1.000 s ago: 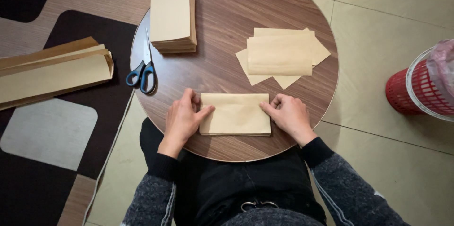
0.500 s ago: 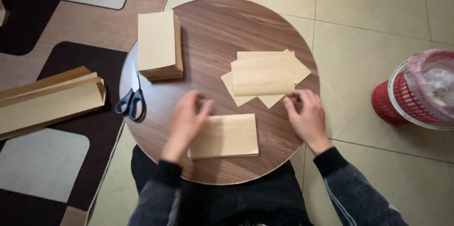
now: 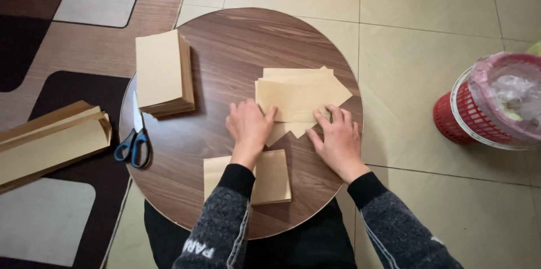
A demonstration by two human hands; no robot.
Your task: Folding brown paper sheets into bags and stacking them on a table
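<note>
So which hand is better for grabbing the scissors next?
Probably the left hand. The scissors lie at the table's left edge, on its side with bare wood between. The right hand would have to cross over the paper pile.

A home: patterned rug (image 3: 67, 49), tiled floor (image 3: 428, 10), low round table (image 3: 236, 43)

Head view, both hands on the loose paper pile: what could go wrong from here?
1. The pile of cut paper sheets is fanned unevenly; the left hand and right hand might lift two sheets.
2. The left sleeve crosses the folded envelope and could drag it.
3. The scissors lie near the table edge.
</note>
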